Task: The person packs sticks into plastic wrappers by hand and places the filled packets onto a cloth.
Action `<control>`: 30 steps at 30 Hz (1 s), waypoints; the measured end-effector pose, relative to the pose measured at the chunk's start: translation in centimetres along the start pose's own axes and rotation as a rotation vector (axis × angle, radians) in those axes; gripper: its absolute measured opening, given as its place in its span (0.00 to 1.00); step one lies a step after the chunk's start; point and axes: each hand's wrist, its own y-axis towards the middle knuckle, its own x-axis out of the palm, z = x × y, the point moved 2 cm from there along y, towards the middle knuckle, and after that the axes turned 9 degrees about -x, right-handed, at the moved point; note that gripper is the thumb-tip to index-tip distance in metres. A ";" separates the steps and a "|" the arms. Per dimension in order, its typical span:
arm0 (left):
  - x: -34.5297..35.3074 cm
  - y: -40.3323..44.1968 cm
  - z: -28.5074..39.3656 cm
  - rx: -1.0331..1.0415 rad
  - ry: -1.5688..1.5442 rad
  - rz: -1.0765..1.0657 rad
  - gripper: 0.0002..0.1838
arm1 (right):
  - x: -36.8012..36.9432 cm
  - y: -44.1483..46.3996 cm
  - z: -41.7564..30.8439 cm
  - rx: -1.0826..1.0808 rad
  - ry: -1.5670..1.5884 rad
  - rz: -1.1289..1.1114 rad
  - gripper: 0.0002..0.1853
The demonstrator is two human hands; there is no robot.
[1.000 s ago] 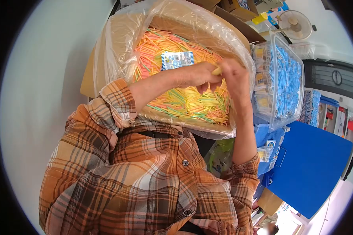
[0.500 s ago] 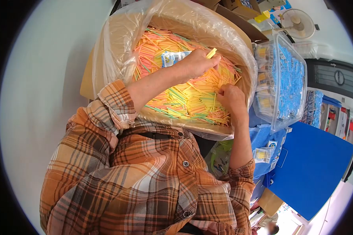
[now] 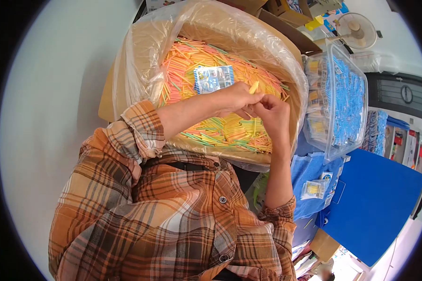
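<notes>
My left hand point(image 3: 241, 99) is closed around a small bundle of thin yellow sticks point(image 3: 254, 87), whose ends stick up past the fingers. Against it, my right hand point(image 3: 274, 116) has its thumb and fingers pinched together. Whatever lies in that pinch is hidden. Both hands are above a large carton point(image 3: 143, 70) lined with clear plastic and filled with loose pink, orange, yellow and green sticks point(image 3: 185, 63). A blue-and-white printed packet point(image 3: 214, 78) rests on the sticks, beyond my left forearm.
Right of the carton stands a clear plastic bin point(image 3: 335, 100) holding many blue-striped packets. A filled packet point(image 3: 314, 189) lies on blue cloth point(image 3: 305, 173) near a blue panel point(image 3: 375, 201). A fan point(image 3: 356, 30) is at the back right, and part of a person shows at bottom right.
My right hand has risen from the sticks to meet my left hand. My left hand has lowered slightly with its bundle, and more of the printed packet shows.
</notes>
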 end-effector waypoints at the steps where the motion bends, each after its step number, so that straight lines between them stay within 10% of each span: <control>1: 0.1 0.0 -0.1 0.019 -0.076 -0.020 0.20 | 0.3 0.1 -0.9 -0.093 -0.063 0.025 0.07; 6: -0.5 -0.5 0.7 -0.010 -0.373 -0.106 0.16 | -1.8 1.2 -4.2 -0.529 -0.404 0.040 0.35; 12: -0.1 -0.3 0.4 -0.002 -0.361 -0.177 0.10 | -0.6 2.0 -3.6 -0.565 -0.291 -0.195 0.43; 16: 1.1 -0.8 0.8 0.072 -0.387 -0.171 0.11 | -0.9 1.8 -3.2 -0.533 -0.212 -0.123 0.38; 20: 1.4 -2.3 1.5 0.173 0.416 0.010 0.17 | -0.5 0.9 -2.4 -0.334 -0.256 -0.006 0.24; 24: 1.4 -2.4 1.4 0.133 0.515 -0.008 0.20 | 1.6 0.3 -2.0 -0.321 -0.156 0.173 0.15; 28: -1.5 -3.7 4.5 0.275 0.952 0.236 0.26 | 0.6 0.6 -1.1 -0.218 0.076 0.398 0.15; 30: -3.9 -3.7 5.4 0.476 1.263 0.722 0.31 | -0.4 0.5 0.3 -0.199 0.119 0.460 0.14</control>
